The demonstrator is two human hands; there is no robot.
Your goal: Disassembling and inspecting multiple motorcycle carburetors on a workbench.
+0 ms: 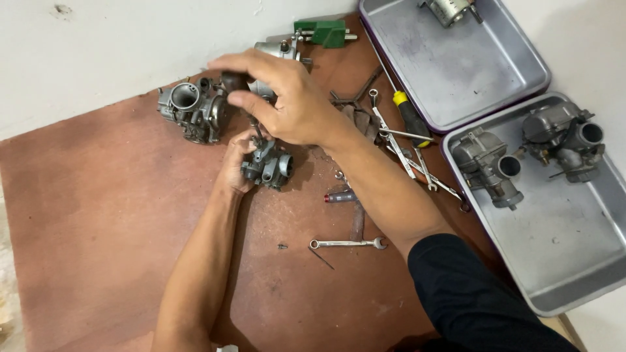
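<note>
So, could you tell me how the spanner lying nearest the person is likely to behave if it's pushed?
The spanner looks like thin, flat metal, so probably stiff and light. Lying flat on the brown mat, it would likely slide rather than roll.

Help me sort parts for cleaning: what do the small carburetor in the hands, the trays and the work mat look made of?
Carburetor: likely cast metal, dull grey, grimy, held by the left hand.
Trays: sheet metal, probably aluminium or steel, matte grey with rolled rims.
Mat: reddish-brown, maybe rubber or leatherette; smooth and stained.
</note>
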